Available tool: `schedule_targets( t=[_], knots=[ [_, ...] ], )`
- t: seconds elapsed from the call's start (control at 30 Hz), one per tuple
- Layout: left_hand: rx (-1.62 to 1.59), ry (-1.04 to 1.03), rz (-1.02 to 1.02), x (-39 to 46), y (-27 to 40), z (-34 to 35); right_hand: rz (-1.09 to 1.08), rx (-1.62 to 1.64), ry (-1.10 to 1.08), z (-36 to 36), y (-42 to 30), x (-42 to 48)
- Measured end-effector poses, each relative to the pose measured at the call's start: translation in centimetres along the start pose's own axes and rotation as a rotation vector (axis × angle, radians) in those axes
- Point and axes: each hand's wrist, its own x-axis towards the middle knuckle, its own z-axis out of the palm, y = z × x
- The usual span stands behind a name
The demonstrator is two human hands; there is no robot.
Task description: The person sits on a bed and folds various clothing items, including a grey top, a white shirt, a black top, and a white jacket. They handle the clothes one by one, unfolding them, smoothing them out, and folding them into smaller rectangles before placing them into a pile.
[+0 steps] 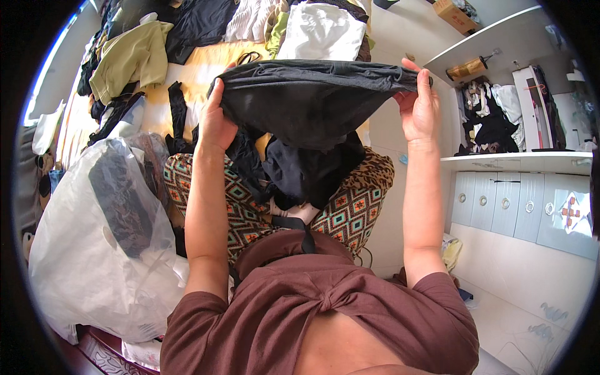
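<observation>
A black cloth garment [309, 105] is stretched between my two hands, raised over my lap, its gathered upper edge running across. My left hand [218, 117] grips its left end, thumb on top. The right end is pinched in my right hand [419, 108], fingers partly behind the fabric. Below it, more black clothing [300, 171] lies on my patterned trousers [356, 211]. A folded white garment [322, 33] lies on the bed just beyond the stretched cloth.
Clothes cover much of the bed [201, 61], among them an olive garment [136, 58] and a dark one [199, 26]. A large translucent plastic bag [112, 243] stands at my left. To the right are an open shelf with clothing [492, 117] and grey-blue drawer fronts [508, 201].
</observation>
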Motion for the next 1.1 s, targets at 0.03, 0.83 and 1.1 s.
schedule_targets(
  t=[0.03,0.83,1.1],
  knots=[
    [0.027,0.035,0.0,0.0,0.1,0.2,-0.017,-0.017,-0.002,-0.2,0.1,0.0],
    [2.205,0.235,0.962,2.9,22.8,8.5,-0.496,-0.47,0.264,-6.8,-19.2,6.7],
    [1.8,-0.601,-0.395,-14.2,6.3,5.2,0.127,-0.403,0.16,-18.5,-10.3,-6.7]
  ],
)
